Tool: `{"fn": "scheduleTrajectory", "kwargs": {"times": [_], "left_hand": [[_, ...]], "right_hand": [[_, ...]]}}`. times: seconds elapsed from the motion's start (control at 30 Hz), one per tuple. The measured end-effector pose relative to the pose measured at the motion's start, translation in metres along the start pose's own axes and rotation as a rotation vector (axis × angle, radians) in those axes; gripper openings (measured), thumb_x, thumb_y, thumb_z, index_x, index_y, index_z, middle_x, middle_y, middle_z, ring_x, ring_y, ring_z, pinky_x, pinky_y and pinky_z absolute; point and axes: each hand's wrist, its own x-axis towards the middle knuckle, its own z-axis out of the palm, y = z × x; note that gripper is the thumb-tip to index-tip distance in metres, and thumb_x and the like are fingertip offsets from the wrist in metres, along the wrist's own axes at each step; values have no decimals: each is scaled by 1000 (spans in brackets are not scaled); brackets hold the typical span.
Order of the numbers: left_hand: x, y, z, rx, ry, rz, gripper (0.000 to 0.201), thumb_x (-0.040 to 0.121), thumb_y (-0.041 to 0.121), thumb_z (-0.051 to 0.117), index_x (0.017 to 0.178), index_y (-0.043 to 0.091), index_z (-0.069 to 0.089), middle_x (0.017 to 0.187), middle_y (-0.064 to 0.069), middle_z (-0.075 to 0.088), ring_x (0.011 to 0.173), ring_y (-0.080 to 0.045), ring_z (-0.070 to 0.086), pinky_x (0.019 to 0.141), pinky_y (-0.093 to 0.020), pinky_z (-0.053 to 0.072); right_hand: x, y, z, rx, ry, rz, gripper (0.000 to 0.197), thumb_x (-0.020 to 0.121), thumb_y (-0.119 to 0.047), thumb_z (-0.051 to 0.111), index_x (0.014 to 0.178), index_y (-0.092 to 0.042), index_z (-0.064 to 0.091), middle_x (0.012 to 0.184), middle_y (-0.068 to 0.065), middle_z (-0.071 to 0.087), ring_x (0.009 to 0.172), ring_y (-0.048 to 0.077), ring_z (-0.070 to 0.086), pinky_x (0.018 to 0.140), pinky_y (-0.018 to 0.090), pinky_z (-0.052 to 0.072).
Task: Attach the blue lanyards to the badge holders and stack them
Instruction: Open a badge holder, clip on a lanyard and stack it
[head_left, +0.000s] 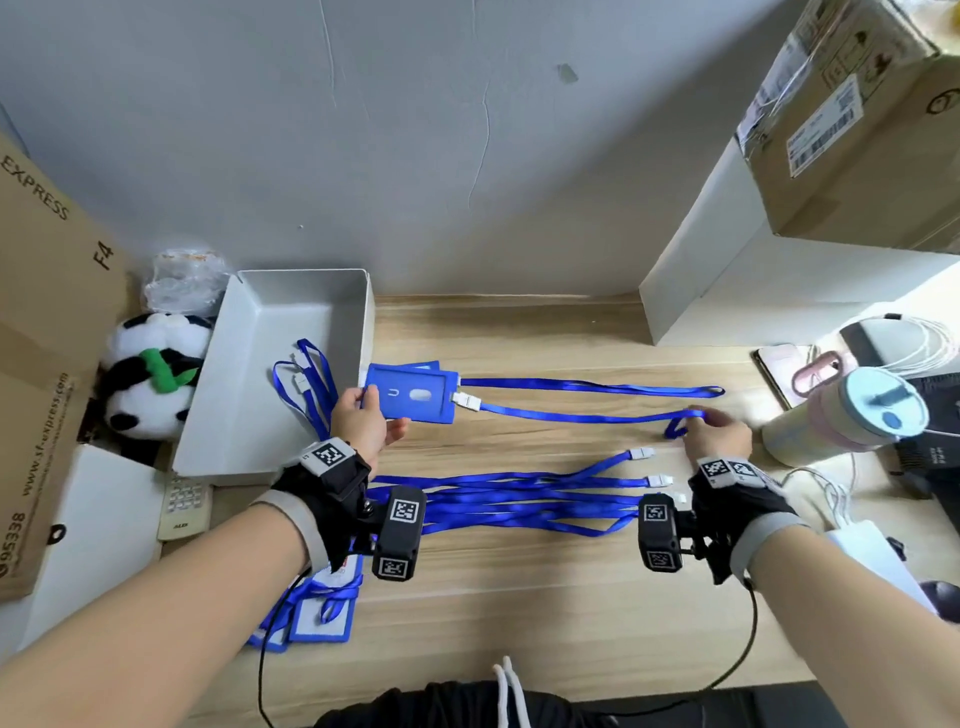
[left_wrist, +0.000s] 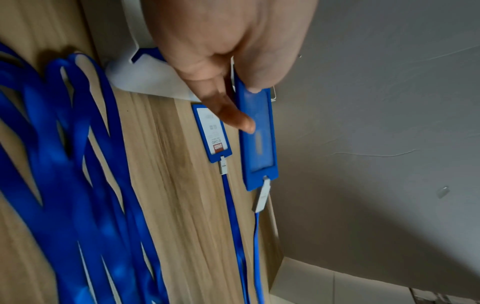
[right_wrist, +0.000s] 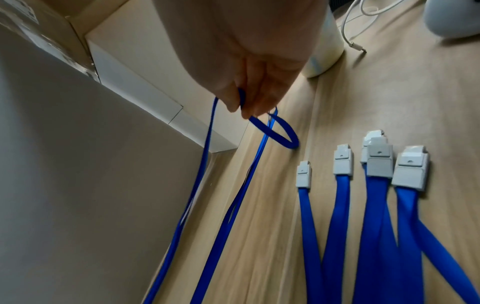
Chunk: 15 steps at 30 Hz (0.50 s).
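Note:
My left hand (head_left: 370, 415) pinches the near end of a blue badge holder (head_left: 415, 397), thumb under, held just above another badge holder (left_wrist: 210, 133) that lies flat on the desk. A grey clip (head_left: 466, 400) joins the held holder to a blue lanyard (head_left: 571, 415) stretched rightward. My right hand (head_left: 714, 426) pinches that lanyard's far loop (right_wrist: 275, 131) just above the wood. Several loose lanyards (head_left: 519, 501) with grey clips (right_wrist: 342, 162) lie in front of me. More badge holders (head_left: 322, 618) sit under my left wrist.
A white tray (head_left: 291, 322) stands at the left with lanyards (head_left: 306, 379) draped over its edge. A plush panda (head_left: 150, 379) and cardboard boxes (head_left: 47, 312) are further left. A tumbler (head_left: 852, 415), phone (head_left: 779, 369) and cables (head_left: 924, 343) crowd the right side.

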Motion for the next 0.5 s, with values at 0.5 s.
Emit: {"fn": "scheduleTrajectory", "kwargs": {"times": [0.5], "left_hand": [[45,-30,33,87,112,-166,32,89,-9,36,107,-4,61,110,-20,65,61,-21,65,56,-21,57]], "right_hand": [[60,1,40,30,-166,-6,77,80,-24,66,144,-1,30,141,13,43,131,24,40,110,33,28]]}}
